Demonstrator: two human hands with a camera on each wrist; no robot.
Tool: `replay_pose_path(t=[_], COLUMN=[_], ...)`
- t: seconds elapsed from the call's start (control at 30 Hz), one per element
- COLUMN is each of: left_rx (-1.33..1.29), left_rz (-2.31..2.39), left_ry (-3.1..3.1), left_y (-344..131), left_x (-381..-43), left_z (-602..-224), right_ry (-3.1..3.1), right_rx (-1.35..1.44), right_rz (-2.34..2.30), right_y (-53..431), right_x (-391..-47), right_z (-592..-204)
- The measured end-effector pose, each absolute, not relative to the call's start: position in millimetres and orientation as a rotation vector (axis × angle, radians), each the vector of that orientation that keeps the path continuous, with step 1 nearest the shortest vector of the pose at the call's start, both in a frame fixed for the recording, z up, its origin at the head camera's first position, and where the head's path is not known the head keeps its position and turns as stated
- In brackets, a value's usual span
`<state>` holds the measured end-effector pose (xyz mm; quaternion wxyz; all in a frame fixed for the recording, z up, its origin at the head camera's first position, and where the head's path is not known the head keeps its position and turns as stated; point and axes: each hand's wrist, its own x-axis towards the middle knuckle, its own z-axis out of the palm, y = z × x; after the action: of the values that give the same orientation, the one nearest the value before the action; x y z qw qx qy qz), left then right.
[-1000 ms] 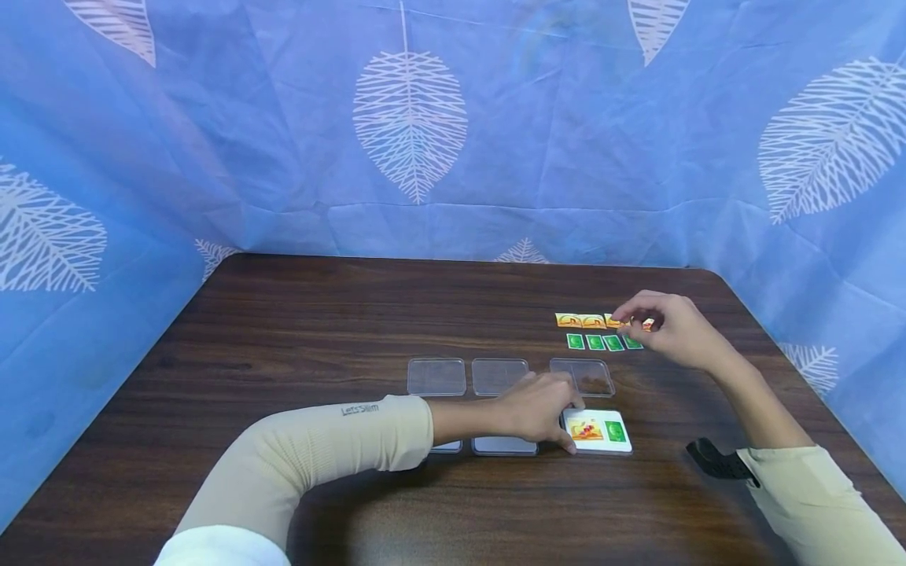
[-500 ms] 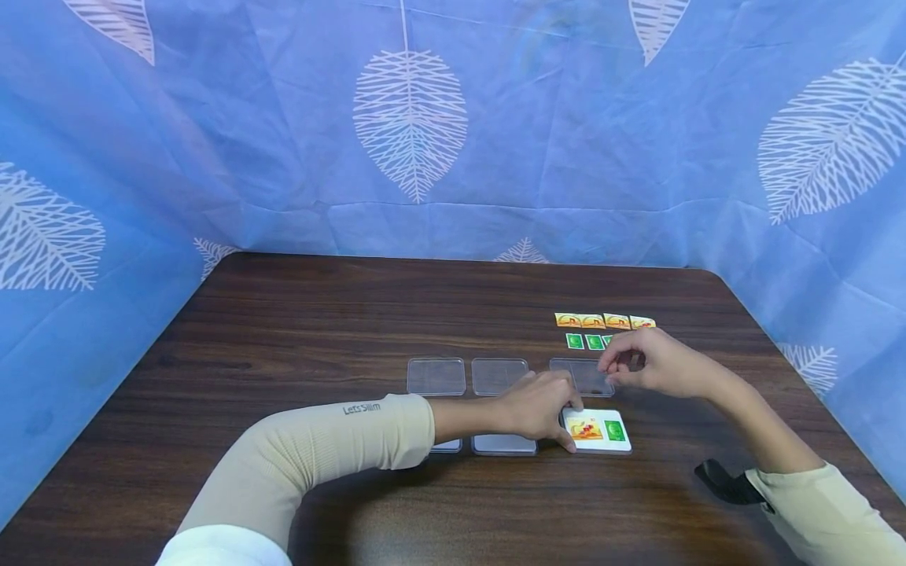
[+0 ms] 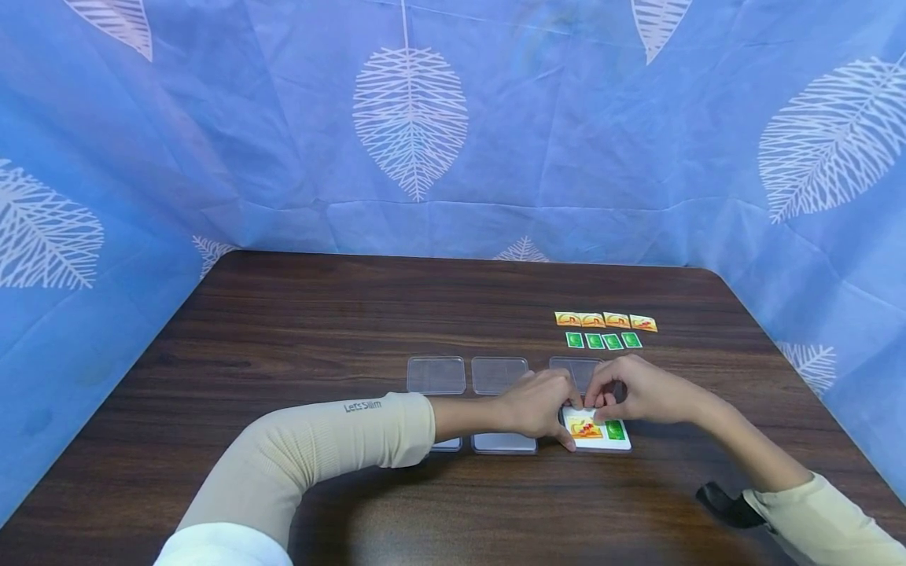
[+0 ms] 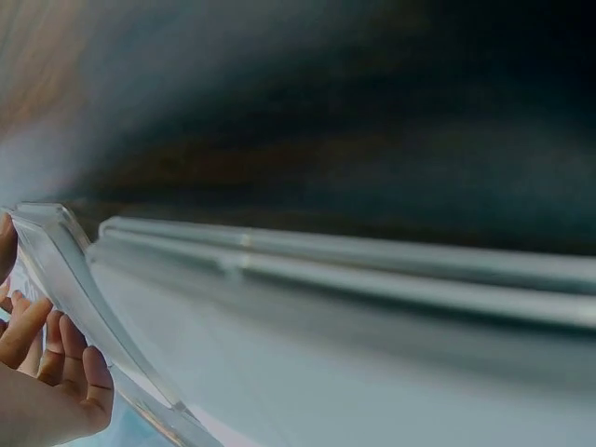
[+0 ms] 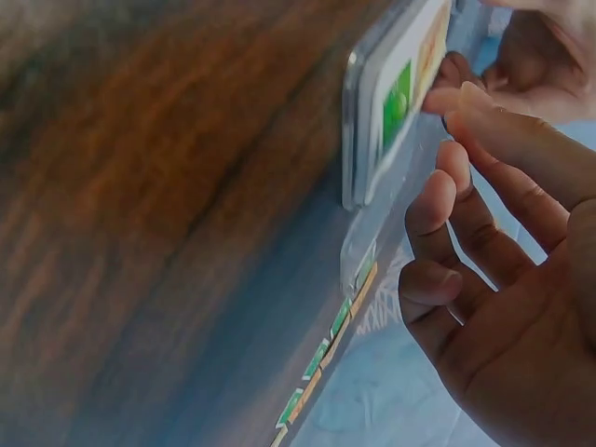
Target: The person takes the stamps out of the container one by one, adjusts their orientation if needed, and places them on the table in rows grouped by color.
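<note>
A white card [image 3: 623, 444] lies in a flat clear case at the right end of the front row, with an orange picture sticker [image 3: 583, 429] and a green sticker [image 3: 614, 431] on its face. My left hand [image 3: 534, 405] grips this case by its left side, thumb at the near corner and fingers at the far one. Over the card's far edge is my right hand [image 3: 640, 389], thumb and forefinger brought close together at the edge. The right wrist view has those fingertips [image 5: 466, 101] near the card beside the green sticker [image 5: 396, 104]; I cannot tell if anything is between them.
Beyond the hands, several orange stickers [image 3: 592, 320] lie in a row, with several green stickers [image 3: 594, 341] nearer. Clear plastic lids [image 3: 436, 376] form the back row. Another case with a white card [image 3: 505, 445] sits left of the gripped one. A black strap [image 3: 729, 505] hangs at the right wrist.
My right hand has come from above the sticker rows toward me, down to the far edge of the card. My left hand keeps its place on the case.
</note>
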<state>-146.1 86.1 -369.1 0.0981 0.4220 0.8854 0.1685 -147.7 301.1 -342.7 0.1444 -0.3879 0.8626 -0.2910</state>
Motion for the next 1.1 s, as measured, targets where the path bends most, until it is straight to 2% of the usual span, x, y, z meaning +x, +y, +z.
replay_pose_path(t=[1.1], left_rx=[1.253], left_rz=[0.5], left_ry=[2.639], left_y=[85], left_x=[-147], left_z=[-372], right_ry=[2.533], right_rx=[-0.924], right_rz=[-0.762], right_y=[288], right_x=[-142], right_z=[-347])
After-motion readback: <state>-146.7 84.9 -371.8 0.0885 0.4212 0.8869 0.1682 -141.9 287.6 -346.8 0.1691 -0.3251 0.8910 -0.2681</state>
